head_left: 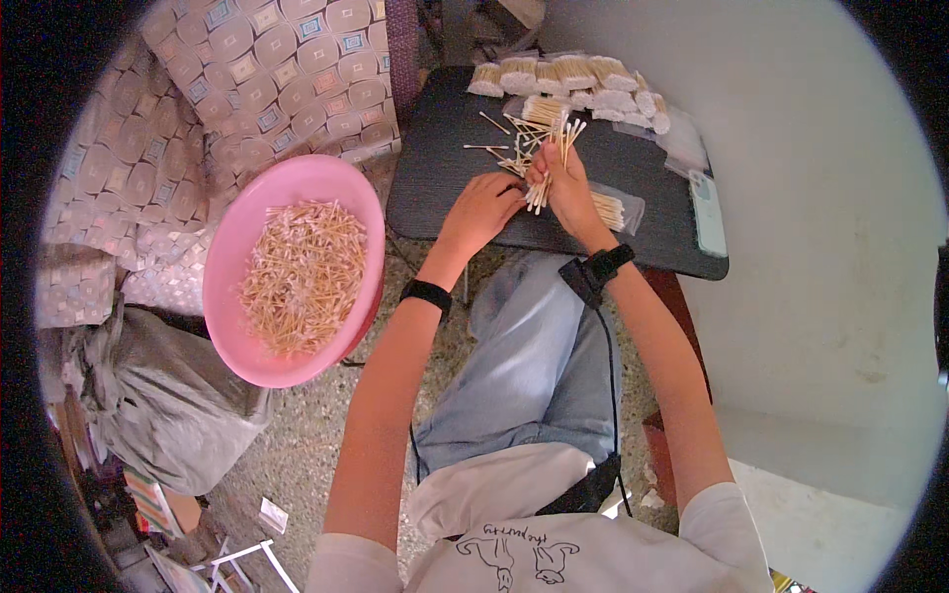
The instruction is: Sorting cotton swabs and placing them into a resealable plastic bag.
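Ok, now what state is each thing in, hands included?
Right hand, closed around a bunch of swabs.
Left hand, fingers curled, hold unclear.
Pink basin, partly filled with loose swabs.
Stray swabs, scattered on the black table.
Swab packs, filled, clustered at the table's far edge.
Phone, lying flat at the table's right edge.
Wristbands, fastened around both wrists.

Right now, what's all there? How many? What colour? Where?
table: one, black, ahead
basin: one, pink, left of table
cotton swabs: very many, tan and white, basin and table
swab packs: several, tan and white, table's far side
phone: one, pale, table's right edge
cloth: uncounted, brownish, upper left
sack: one, grey, lower left
wall: one, pale, right
floor: one, speckled, below
shirt: one, whitish, worn
jeans: one pair, blue, worn
wrist straps: two, black, on wrists
left hand: one, bare, near swabs
right hand: one, bare, gripping swabs
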Tool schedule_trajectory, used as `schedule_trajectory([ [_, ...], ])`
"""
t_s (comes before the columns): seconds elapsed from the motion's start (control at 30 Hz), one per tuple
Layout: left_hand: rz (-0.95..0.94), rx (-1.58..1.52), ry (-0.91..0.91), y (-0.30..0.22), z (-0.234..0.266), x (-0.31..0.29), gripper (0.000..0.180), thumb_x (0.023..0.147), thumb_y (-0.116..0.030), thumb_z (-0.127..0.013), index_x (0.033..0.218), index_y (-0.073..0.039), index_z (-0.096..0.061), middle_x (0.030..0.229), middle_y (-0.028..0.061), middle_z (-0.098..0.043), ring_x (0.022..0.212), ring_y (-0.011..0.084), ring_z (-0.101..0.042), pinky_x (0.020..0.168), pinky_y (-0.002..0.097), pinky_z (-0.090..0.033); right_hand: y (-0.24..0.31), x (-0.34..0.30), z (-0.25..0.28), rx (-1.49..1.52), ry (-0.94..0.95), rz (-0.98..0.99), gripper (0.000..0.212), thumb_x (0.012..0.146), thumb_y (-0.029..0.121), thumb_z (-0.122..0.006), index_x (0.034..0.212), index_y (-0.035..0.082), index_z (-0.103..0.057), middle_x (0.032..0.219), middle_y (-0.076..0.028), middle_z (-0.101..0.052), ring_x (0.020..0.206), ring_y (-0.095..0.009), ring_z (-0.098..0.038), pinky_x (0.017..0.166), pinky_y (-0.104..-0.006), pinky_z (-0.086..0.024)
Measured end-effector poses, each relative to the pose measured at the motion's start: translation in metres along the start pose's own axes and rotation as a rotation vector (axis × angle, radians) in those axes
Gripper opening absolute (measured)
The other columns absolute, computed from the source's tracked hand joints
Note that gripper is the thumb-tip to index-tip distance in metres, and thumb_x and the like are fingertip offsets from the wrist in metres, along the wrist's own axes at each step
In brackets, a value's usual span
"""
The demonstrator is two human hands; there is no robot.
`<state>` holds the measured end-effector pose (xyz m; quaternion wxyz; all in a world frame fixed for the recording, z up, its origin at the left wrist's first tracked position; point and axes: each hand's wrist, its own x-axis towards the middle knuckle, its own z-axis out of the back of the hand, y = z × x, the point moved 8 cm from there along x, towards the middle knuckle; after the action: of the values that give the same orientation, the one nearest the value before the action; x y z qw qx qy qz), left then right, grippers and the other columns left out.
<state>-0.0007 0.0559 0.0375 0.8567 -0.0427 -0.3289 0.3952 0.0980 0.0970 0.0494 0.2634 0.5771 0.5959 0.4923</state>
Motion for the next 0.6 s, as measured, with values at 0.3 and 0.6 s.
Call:
schedule_trajectory([
  [0.3,0.296,0.064,-0.238,0.029,0.012,-0.008,0.024,0.088,-0.014,-0.049,0.103,0.004,-0.055,0.108,0.0164,-0.054,0.102,0.0321,-0.05,0.092,0.0401,-0.039,0.022,0.006,0.019,-0.027,-0.103,0.132,0.022,0.097,0.029,-0.039,0.089,0.008,-0.038,0.07,0.0,-0.037,0.06,-0.01,-0.039,0.056,-0.0241,-0.038],
  [0.6,0.334,0.088,-0.242,0.025,0.017,-0.005,0.038,0.088,-0.02,-0.05,0.116,0.005,-0.046,0.116,0.0198,-0.05,0.11,0.0336,-0.046,0.095,0.0404,-0.038,0.011,-0.012,0.0,-0.563,0.048,0.192,0.021,0.097,0.025,-0.04,0.101,0.005,-0.042,0.072,-0.001,-0.047,0.062,-0.009,-0.046,0.057,-0.0246,-0.04],
])
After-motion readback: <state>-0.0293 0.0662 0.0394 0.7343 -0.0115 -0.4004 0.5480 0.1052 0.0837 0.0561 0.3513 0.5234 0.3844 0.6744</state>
